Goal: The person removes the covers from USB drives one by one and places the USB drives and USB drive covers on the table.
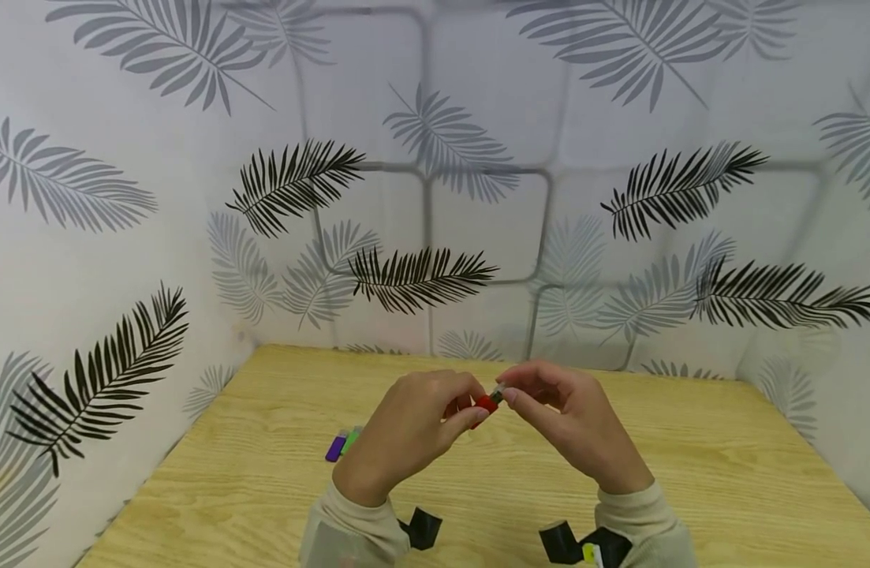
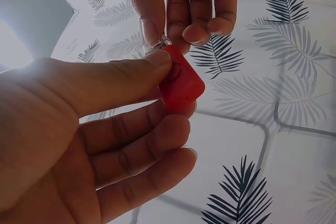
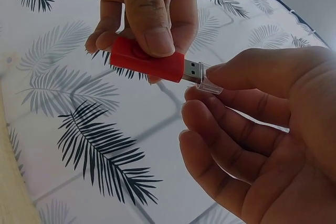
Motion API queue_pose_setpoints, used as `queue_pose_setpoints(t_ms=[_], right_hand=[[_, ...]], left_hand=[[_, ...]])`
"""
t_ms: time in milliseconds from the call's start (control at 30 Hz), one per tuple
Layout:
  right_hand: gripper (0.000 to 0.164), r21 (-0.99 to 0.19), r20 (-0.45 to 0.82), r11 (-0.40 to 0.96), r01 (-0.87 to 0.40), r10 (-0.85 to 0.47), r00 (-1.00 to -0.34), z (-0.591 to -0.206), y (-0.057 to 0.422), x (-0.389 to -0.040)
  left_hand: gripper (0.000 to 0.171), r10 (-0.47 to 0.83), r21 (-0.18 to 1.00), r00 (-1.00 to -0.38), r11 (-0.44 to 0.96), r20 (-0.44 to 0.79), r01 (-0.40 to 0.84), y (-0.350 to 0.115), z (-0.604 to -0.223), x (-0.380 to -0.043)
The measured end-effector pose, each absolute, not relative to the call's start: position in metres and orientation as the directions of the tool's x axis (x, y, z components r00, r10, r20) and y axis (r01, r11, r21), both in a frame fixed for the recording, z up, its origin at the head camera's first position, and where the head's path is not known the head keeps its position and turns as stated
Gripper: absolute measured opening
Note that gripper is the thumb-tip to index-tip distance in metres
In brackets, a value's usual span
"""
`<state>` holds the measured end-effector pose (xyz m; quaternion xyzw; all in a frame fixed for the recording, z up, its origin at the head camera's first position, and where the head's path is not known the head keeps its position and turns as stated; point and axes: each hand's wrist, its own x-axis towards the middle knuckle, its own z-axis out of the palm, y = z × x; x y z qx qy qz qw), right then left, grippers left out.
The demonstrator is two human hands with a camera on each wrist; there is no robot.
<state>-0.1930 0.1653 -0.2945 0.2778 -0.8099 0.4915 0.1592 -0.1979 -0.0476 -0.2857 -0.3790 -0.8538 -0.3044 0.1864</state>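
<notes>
Between its thumb and fingers, my left hand [image 1: 413, 434] pinches the red body of a USB flash drive [image 3: 126, 61], seen also in the left wrist view. The drive's metal plug [image 3: 190, 70] points toward my right hand [image 1: 576, 426]. A clear plastic cap [image 3: 211, 85] is pinched between the right thumb and index finger. In the right wrist view the cap sits at the tip of the plug, with much of the metal exposed. Both hands are raised a little above the table, close together.
On the wooden table [image 1: 250, 442], left of the left hand, lie a purple flash drive [image 1: 337, 447] and a green flash drive [image 1: 351, 440] side by side, the green one partly hidden by the wrist. A leaf-patterned cloth [image 1: 491, 229] hangs behind the table.
</notes>
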Motion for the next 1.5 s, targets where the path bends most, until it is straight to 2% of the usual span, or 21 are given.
queue_pose_setpoints(t_ms=[567, 967, 1200, 1367, 1500], right_hand=[[0.013, -0.686, 0.536, 0.406, -0.603, -0.279, -0.797, -0.295, 0.17, -0.195], [0.013, -0.665, 0.516, 0.477, -0.575, -0.263, -0.815, -0.299, 0.181, -0.201], [0.013, -0.676, 0.447, 0.541, -0.5, -0.238, -0.862, -0.304, 0.187, -0.207], [0.012, -0.647, 0.451, 0.593, -0.48, -0.209, -0.867, -0.308, 0.193, -0.211], [0.016, -0.639, 0.451, 0.623, -0.45, -0.171, -0.876, -0.311, 0.201, -0.213]], left_hand=[[0.005, 0.537, 0.386, -0.652, 0.531, 0.536, 0.755, -0.048, -0.29, -0.203], [0.009, 0.553, 0.414, -0.689, 0.552, 0.469, 0.724, -0.051, -0.296, -0.213], [0.014, 0.555, 0.44, -0.749, 0.607, 0.361, 0.662, -0.052, -0.304, -0.22], [0.014, 0.526, 0.442, -0.793, 0.659, 0.308, 0.609, -0.053, -0.312, -0.226], [0.021, 0.493, 0.431, -0.831, 0.711, 0.257, 0.556, -0.054, -0.317, -0.229]])
